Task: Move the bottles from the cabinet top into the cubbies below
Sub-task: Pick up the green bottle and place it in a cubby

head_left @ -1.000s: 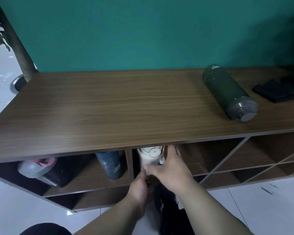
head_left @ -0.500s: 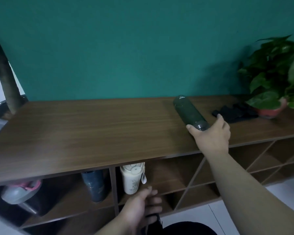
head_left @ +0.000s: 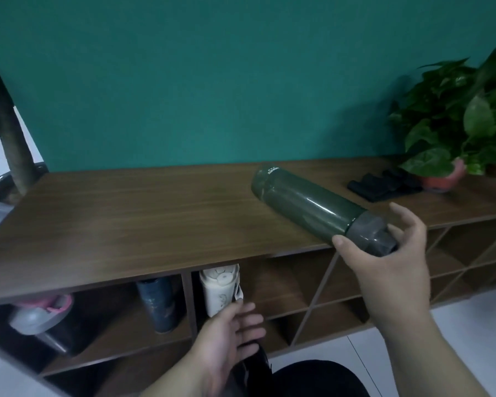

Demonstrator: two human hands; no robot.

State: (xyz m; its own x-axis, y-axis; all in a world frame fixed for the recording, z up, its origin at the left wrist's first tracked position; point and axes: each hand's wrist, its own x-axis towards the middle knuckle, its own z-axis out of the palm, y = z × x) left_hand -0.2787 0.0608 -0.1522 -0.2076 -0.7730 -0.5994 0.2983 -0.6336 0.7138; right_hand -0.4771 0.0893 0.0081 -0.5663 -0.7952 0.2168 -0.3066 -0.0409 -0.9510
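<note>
A dark green bottle [head_left: 307, 209] lies on its side on the cabinet top [head_left: 126, 222], its body angled back toward the teal wall and its grey cap [head_left: 374, 234] sticking out just past the front edge of the surface. The right hand [head_left: 390, 265] is at that cap end, thumb against the near side of the bottle where body meets cap, fingers spread and curling round the far side; the grip looks only half closed, not yet a firm clamp. The left hand [head_left: 229, 328] hangs low in front of the cubbies, fingers loosely spread and holding nothing, just beside the white bottle [head_left: 221, 290] that stands in the middle cubby. A dark blue bottle [head_left: 158, 305] stands in the cubby to its left, and a grey bottle with a pink lid [head_left: 39, 315] lies further left. The green bottle looks rigid and smooth, probably metal or hard plastic with a glossy skin, so it may roll or slip; whether it is full cannot be told. Taking it round the body just behind the cap, rather than by the cap alone, seems the steadier hold for lowering it into the open cubby [head_left: 289, 282] below.
</note>
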